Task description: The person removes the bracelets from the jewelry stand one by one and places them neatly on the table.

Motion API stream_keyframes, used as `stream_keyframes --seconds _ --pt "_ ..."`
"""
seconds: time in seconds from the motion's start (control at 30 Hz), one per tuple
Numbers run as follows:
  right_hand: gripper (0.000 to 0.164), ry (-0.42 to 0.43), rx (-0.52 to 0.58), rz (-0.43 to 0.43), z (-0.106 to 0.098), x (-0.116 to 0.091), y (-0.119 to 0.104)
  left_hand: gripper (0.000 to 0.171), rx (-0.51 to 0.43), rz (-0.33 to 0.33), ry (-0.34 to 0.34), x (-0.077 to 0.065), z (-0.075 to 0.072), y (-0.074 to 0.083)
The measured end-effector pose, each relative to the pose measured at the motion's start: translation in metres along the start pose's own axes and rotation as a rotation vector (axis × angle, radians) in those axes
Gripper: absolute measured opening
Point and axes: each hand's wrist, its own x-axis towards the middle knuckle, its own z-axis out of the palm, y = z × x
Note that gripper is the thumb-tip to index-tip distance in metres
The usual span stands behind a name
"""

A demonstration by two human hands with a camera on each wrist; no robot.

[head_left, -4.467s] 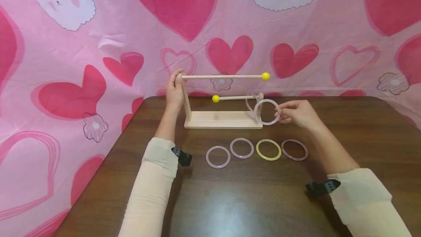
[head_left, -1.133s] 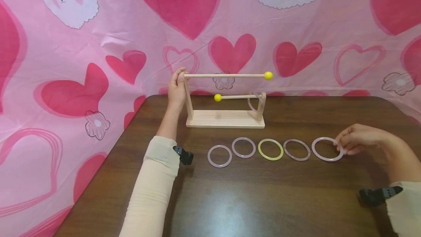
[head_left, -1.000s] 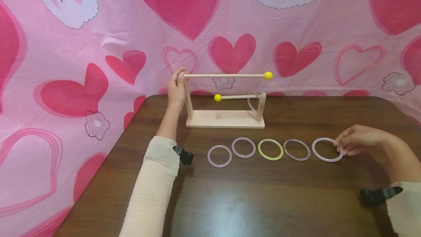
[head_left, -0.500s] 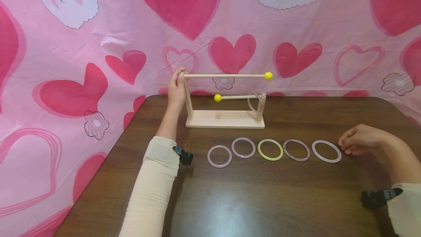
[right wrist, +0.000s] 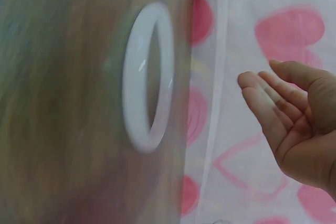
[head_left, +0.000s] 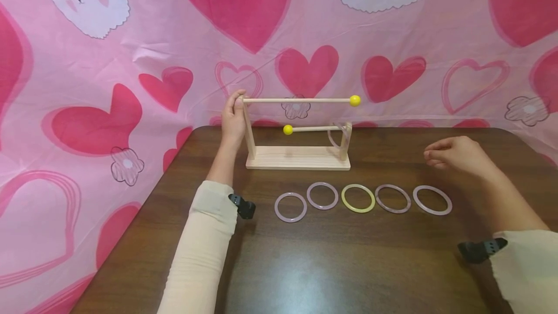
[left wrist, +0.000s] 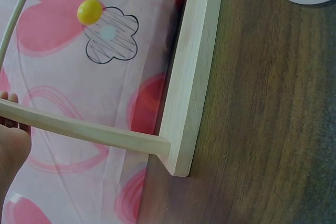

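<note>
My left hand [head_left: 234,119] grips the top of the tall post [left wrist: 100,133] of a wooden bangle stand [head_left: 298,159]. The stand has two rods tipped with yellow balls. On the lower rod a pale lilac bangle [head_left: 330,139] hangs by the short post. My right hand [head_left: 459,155] is in the air right of the stand, holding nothing; in the right wrist view its fingers are loosely bent. Nearest to it lies a pale bangle [head_left: 438,213], the rightmost of a row on the table. A yellow bangle [head_left: 359,211] lies mid-row.
Several bangles, the others lilac such as the leftmost bangle [head_left: 290,220], lie in front of the stand on the dark wooden table [head_left: 348,265]. A pink cloth [head_left: 392,33] with hearts hangs behind the table's far edge. Each sleeve carries a small black camera.
The right hand carried a pale bangle from beside the stand to the row's right end, let go, then moved up and left. The left hand has stayed on the post.
</note>
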Motion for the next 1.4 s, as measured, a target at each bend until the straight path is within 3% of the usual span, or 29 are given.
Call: stream_keyframes --seconds 0.13,0.3,0.5,0.83,1.17,1.4 --pt "0.040 0.066 -0.050 -0.025 0.003 -0.011 -0.072 0.032 0.009 0.012 0.009 0.000 0.000 0.000" --pt "0.042 0.240 0.021 -0.069 0.017 -0.015 -0.109 0.031 0.004 0.031 0.015 0.000 0.001 0.000" --pt "0.039 0.335 0.156 -0.124 0.035 -0.004 -0.119 0.031 0.025 0.033 0.012 0.000 0.002 0.000" --pt "0.030 0.296 0.114 -0.162 0.061 0.009 -0.133 0.032 0.047 0.025 0.009 0.000 0.001 0.000" --pt "0.033 0.209 0.076 -0.173 0.079 0.016 -0.145 0.030 0.024 0.046 0.023 0.002 0.001 -0.001" --pt "0.032 0.189 0.116 -0.168 0.091 0.020 -0.151 0.030 0.030 0.050 0.017 0.002 0.001 -0.002"
